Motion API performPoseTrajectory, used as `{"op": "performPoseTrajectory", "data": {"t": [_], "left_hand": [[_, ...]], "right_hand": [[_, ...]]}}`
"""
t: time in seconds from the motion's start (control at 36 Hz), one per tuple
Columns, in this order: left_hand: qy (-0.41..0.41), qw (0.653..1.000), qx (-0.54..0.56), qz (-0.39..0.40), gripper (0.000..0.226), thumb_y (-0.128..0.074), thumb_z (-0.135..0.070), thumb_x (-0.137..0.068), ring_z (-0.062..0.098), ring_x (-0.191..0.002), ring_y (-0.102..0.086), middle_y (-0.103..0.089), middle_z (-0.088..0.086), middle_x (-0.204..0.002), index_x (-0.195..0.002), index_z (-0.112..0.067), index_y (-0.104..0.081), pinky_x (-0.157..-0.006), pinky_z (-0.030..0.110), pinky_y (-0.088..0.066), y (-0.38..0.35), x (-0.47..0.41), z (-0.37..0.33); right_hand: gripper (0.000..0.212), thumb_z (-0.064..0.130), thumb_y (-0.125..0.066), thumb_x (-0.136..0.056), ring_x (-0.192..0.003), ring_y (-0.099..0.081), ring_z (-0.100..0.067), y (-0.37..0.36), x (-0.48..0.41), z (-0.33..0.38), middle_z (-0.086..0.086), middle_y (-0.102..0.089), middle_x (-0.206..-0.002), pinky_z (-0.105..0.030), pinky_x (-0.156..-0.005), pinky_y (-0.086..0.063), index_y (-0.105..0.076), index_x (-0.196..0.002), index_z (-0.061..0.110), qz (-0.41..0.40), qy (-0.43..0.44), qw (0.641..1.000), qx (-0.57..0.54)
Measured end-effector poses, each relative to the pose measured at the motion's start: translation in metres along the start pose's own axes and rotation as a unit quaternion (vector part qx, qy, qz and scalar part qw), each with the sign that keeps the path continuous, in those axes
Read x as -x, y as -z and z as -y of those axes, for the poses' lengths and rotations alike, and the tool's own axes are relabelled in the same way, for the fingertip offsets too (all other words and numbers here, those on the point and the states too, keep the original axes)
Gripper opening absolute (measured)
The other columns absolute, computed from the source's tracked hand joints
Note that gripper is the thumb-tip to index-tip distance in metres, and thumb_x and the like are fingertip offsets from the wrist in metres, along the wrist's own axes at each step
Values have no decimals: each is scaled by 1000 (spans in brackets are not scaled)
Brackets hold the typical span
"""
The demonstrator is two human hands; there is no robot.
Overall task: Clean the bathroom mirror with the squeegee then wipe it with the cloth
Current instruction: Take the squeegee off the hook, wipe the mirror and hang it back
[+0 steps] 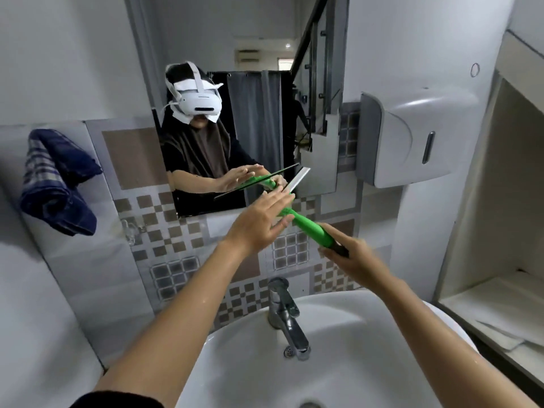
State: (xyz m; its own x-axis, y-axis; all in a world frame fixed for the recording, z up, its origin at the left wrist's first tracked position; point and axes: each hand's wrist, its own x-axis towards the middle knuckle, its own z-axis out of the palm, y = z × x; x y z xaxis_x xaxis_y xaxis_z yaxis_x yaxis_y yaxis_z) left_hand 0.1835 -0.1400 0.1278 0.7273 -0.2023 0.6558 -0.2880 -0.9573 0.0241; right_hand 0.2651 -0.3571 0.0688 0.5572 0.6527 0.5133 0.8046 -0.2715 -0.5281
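Observation:
The bathroom mirror point(256, 48) hangs on the wall above the sink. A green-handled squeegee point(309, 228) points up-left toward the mirror's lower edge, and its metal blade point(298, 179) lies at the glass near the lower right. My right hand point(350, 256) grips the low end of the handle. Fingers spread, my left hand point(259, 220) lies flat over the squeegee's head just below the blade. A dark blue checked cloth point(59, 181) hangs on the wall at the left, well away from both hands.
A white sink point(338, 375) with a chrome tap point(287, 316) sits directly below my arms. A white wall dispenser point(412, 136) juts out right of the mirror. A white shelf recess point(500, 260) stands at the far right. Patterned tiles point(176, 245) cover the wall under the mirror.

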Motion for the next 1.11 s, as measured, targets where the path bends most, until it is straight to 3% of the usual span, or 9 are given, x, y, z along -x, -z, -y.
{"op": "performPoseTrajectory", "data": {"t": [0.19, 0.28, 0.33, 0.42, 0.58, 0.78, 0.89, 1.03, 1.11], "left_hand": [[-38, 997, -65, 23, 45, -38, -34, -97, 19, -129, -44, -55, 8, -133, -135, -12, -44, -114, 31, -10, 29, 17, -1], [-37, 996, -79, 24, 42, -42, -30, -95, 22, -111, -56, -63, 9, -117, -131, -10, -47, -110, 39, -31, 44, 31, 6], [-24, 996, -82, 18, 40, -42, -28, -94, 23, -97, -60, -64, 9, -104, -127, -7, -50, -95, 39, -45, 53, 42, 10], [-2, 995, -104, 4, 39, -39, -29, -94, 23, -89, -60, -62, 8, -98, -124, -6, -51, -83, 36, -47, 59, 64, 17], [125, 981, -127, -72, 41, -34, -30, -96, 21, -97, -55, -60, 7, -104, -127, -7, -47, -89, 34, -44, 77, 135, 35], [241, 952, -108, -157, 41, -28, -33, -98, 19, -103, -53, -60, 6, -110, -126, -9, -47, -95, 30, -38, 60, 167, 28], [324, 911, -97, -235, 43, -26, -37, -98, 17, -99, -52, -59, 5, -105, -124, -9, -48, -91, 28, -37, 56, 190, 25], [355, 898, -77, -249, 56, -16, -46, -97, 12, -99, -45, -55, 7, -107, -130, -11, -44, -91, 29, -33, 51, 202, 19], [357, 900, -76, -240, 54, -16, -44, -97, 8, -90, -38, -54, 7, -102, -136, -14, -38, -85, 29, -32, 50, 209, 22]], "right_hand": [[54, 31, -60, -87, -63, -54, 0, 35, -31, 45, 6, -64, -98, -19, -59, -49, -39, -137, 29, 57, 95, 987, 112], [50, 32, -60, -86, -62, -55, -3, 38, -46, 66, 8, -65, -94, -24, -58, -50, -44, -133, 32, 80, 126, 979, 136], [48, 34, -60, -86, -64, -54, -6, 34, -57, 78, 14, -62, -90, -24, -59, -47, -46, -131, 37, 88, 153, 969, 173], [43, 35, -61, -83, -73, -55, -10, 21, -71, 95, 13, -63, -89, -27, -63, -45, -52, -125, 40, 91, 177, 959, 202], [38, 16, -68, -79, -99, -54, -16, -53, -90, 126, -2, -60, -109, -37, -88, -50, -62, -116, 12, 47, 221, 973, 48], [27, 13, -69, -80, -94, -59, -15, -103, -53, 158, -5, -66, -102, -19, -86, -46, -66, -106, 6, -266, 92, 950, -133], [44, 26, -67, -82, -100, -58, -18, -142, -41, 181, -2, -62, -109, -31, -89, -47, -57, -121, 9, -204, -50, 947, -241], [61, 27, -69, -80, -105, -58, -8, -165, -52, 206, 4, -61, -116, -18, -91, -48, -44, -135, 19, -121, -71, 911, -388], [62, 15, -70, -80, -98, -62, -2, -174, -61, 216, 3, -64, -109, -8, -77, -50, -42, -135, 20, -96, -52, 900, -421]]}}
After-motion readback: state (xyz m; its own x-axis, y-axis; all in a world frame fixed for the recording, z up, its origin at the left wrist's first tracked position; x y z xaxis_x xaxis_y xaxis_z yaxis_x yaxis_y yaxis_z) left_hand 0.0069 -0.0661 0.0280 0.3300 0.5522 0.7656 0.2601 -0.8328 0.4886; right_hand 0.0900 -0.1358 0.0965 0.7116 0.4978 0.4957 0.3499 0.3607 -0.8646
